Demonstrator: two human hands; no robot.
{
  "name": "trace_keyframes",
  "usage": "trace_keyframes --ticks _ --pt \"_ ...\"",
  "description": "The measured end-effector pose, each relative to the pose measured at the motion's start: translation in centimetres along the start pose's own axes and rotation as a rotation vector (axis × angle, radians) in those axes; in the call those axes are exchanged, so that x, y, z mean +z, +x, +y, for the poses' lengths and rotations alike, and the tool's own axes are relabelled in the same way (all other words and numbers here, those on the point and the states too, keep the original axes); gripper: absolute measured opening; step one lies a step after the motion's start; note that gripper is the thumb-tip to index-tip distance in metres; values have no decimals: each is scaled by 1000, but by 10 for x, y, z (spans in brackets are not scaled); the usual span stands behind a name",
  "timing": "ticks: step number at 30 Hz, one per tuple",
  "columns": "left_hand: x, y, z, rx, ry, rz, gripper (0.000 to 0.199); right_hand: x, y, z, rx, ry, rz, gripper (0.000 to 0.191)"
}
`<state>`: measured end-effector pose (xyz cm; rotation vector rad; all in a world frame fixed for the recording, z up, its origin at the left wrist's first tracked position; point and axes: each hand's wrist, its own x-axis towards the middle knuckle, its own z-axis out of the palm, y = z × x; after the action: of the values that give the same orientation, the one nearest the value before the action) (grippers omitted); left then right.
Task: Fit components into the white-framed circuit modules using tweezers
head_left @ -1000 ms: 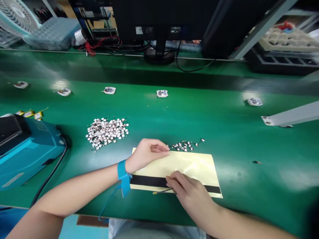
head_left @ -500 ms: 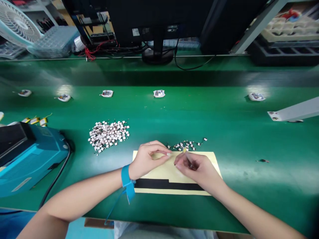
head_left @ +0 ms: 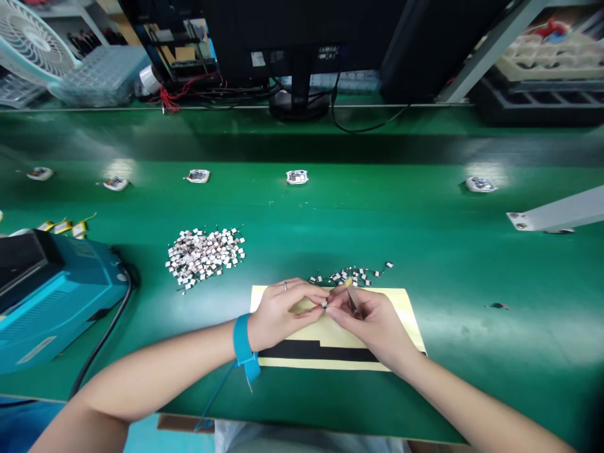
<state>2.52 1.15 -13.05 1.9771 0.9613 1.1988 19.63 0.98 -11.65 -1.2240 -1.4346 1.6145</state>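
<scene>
My left hand [head_left: 287, 311] pinches a small white part [head_left: 324, 304] between thumb and fingertips, above a pale yellow sheet [head_left: 401, 305]. My right hand [head_left: 370, 318] is closed around tweezers [head_left: 353, 299] with a yellow end, its fingertips meeting the left ones at the small part. A black strip [head_left: 302, 350] lies along the lower part of the sheet. Just behind the sheet is a small group of white parts with dark leads [head_left: 358, 275]. A larger pile of similar white parts [head_left: 205, 255] lies to the left.
A teal and black machine [head_left: 61, 296] stands at the left with a black cable. White-cased devices [head_left: 297, 177] sit in a spaced row across the green table [head_left: 377, 220]. A metal arm [head_left: 557, 211] reaches in from the right. A monitor stand [head_left: 299, 104] is at the back.
My two hands have come together, with the right fingertips now at the small part in the left. The row of white-cased devices has shifted slightly left.
</scene>
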Motion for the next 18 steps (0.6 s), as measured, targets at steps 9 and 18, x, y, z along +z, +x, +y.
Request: trace_keyframes --ticks 9,18 --pt "0 1 -1 11 30 -6 10 -1 7 1 56 129 -9 17" --pt "5 2 7 -105 22 -59 8 -6 7 -1 86 4 -63 27"
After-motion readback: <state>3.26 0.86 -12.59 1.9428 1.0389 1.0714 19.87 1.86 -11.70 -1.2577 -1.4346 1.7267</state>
